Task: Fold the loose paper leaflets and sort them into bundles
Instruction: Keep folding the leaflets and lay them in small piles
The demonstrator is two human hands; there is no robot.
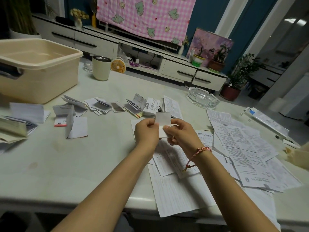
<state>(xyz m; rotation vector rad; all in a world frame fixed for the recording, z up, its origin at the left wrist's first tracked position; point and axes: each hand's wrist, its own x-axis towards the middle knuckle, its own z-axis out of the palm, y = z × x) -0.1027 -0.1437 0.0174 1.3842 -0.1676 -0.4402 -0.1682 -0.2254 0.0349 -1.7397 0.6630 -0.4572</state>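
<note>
Head view: left hand [147, 131] and right hand [180, 133] pinch a small leaflet [163, 118] above the table's [83, 164] middle.
Folded leaflets [100, 106] lie toward the far left edge, and unfolded sheets [242, 148] crowd the near right corner, so perhaps half remains. The fingers hide the crease.

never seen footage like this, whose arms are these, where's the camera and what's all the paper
No machine here: one camera worn on a person's head looks forward and down, so both arms are that person's own. The left hand and right hand together pinch a small folded leaflet above the white table. Behind it, folded leaflets lie in a row; flat unfolded sheets spread to the right. A beige tub, a cup and a glass ashtray stand further back.
</note>
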